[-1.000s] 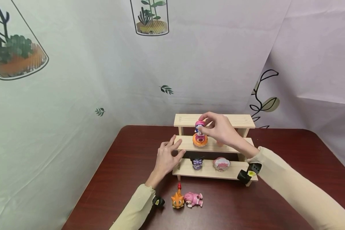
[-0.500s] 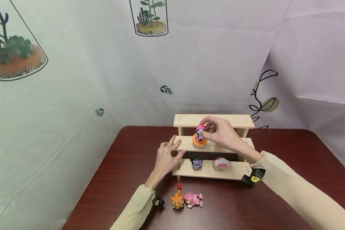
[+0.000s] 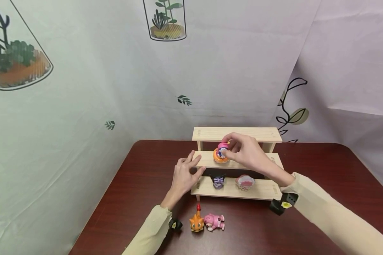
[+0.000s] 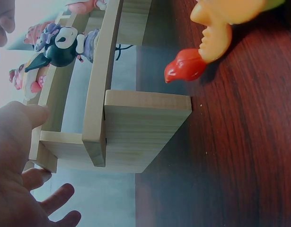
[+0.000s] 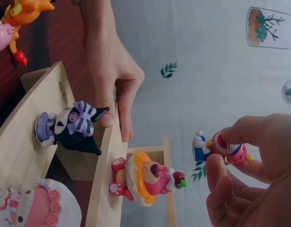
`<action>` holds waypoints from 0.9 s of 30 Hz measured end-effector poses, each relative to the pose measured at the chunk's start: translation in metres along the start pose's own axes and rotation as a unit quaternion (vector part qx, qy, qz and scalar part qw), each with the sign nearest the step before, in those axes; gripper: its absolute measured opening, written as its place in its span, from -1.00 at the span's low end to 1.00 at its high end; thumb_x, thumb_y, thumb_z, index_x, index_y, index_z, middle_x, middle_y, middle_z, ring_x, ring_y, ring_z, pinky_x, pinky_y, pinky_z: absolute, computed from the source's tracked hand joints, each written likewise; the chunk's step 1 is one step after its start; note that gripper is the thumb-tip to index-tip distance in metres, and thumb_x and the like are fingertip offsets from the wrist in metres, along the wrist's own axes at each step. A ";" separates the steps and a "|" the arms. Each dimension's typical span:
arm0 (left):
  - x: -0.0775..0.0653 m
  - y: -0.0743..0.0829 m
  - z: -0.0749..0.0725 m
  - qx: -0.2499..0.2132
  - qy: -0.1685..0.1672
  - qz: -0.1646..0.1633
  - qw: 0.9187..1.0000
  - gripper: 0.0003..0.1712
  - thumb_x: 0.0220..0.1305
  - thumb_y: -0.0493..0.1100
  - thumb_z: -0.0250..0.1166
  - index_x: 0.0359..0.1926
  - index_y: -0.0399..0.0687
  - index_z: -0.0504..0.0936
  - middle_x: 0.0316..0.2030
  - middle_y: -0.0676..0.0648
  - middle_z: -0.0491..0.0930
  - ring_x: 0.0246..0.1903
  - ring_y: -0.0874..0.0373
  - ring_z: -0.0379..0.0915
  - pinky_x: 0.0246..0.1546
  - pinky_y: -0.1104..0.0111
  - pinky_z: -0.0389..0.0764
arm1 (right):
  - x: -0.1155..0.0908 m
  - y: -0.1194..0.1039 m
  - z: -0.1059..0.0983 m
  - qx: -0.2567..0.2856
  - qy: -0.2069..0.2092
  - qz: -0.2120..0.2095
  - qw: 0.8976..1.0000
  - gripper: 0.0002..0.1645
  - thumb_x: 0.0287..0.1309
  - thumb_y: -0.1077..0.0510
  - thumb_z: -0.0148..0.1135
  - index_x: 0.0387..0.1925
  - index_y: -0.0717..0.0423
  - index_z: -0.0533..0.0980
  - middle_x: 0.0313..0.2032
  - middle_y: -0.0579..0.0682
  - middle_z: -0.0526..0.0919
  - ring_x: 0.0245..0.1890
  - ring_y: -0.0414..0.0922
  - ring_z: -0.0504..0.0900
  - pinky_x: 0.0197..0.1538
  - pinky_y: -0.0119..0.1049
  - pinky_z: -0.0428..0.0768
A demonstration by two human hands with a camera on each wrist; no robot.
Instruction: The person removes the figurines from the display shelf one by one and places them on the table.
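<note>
My right hand pinches a small figurine with a pink head and blue-and-white body between thumb and fingers. In the head view it overlaps the bear figurine in an orange ring, which sits on the middle tier of the wooden display shelf. The right wrist view shows a gap between the two figurines. My left hand grips the left end of that middle tier, thumb on one side and a finger on the other. Its remaining fingers spread past the corner in the left wrist view.
On the bottom tier stand a black-and-purple figurine and a pink-and-white one. An orange figurine with a red-tipped tail and a pink figurine lying down are on the dark table before the shelf. A cloth backdrop hangs behind.
My right hand has come lower in the head view, bringing the pink-headed figurine down in front of the ringed bear figurine. The left hand stays at the shelf end.
</note>
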State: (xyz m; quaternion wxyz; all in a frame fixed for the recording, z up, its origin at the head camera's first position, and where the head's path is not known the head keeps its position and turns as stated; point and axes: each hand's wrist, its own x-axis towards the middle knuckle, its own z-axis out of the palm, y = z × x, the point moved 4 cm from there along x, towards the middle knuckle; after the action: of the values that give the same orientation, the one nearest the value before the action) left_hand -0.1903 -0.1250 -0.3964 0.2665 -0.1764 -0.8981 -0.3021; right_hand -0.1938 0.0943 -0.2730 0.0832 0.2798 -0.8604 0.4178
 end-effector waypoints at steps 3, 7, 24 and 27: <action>0.000 0.000 0.000 0.002 -0.003 -0.003 1.000 -0.44 0.20 0.00 0.44 0.18 -0.11 0.67 0.28 -0.26 0.45 -0.03 -0.34 0.48 -0.03 -0.19 0.45 | -0.002 -0.001 0.001 -0.004 0.002 -0.006 1.000 -0.74 0.10 0.26 0.46 -0.15 0.13 0.62 -0.40 -0.06 0.66 -0.46 -0.15 0.57 -0.39 -0.26 0.50; 0.000 0.000 0.001 0.002 -0.004 -0.003 1.000 -0.44 0.20 0.00 0.44 0.19 -0.12 0.66 0.28 -0.27 0.45 -0.03 -0.34 0.47 -0.03 -0.19 0.45 | -0.004 -0.001 0.001 -0.008 0.004 -0.014 1.000 -0.74 0.09 0.27 0.46 -0.15 0.13 0.62 -0.40 -0.06 0.65 -0.45 -0.16 0.58 -0.39 -0.27 0.51; 0.000 0.002 -0.001 0.000 -0.007 -0.009 1.000 -0.45 0.20 0.00 0.44 0.18 -0.11 0.67 0.29 -0.26 0.45 -0.02 -0.32 0.47 -0.03 -0.20 0.43 | -0.014 -0.001 0.005 -0.006 0.008 -0.010 1.000 -0.71 0.07 0.25 0.47 -0.13 0.11 0.64 -0.39 -0.09 0.66 -0.47 -0.19 0.57 -0.43 -0.28 0.50; 0.000 0.002 -0.002 0.001 -0.007 -0.010 1.000 -0.45 0.21 -0.01 0.44 0.18 -0.11 0.67 0.29 -0.25 0.45 -0.02 -0.31 0.47 -0.04 -0.20 0.43 | -0.016 0.000 0.006 -0.008 0.008 -0.005 1.000 -0.70 0.06 0.24 0.49 -0.13 0.11 0.64 -0.37 -0.09 0.67 -0.48 -0.20 0.58 -0.43 -0.28 0.51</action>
State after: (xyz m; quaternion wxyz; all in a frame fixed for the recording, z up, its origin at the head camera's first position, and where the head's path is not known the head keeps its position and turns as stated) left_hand -0.1884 -0.1242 -0.3943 0.2575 -0.1696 -0.9020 -0.3024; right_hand -0.1798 0.0965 -0.2832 0.0944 0.2798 -0.8616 0.4128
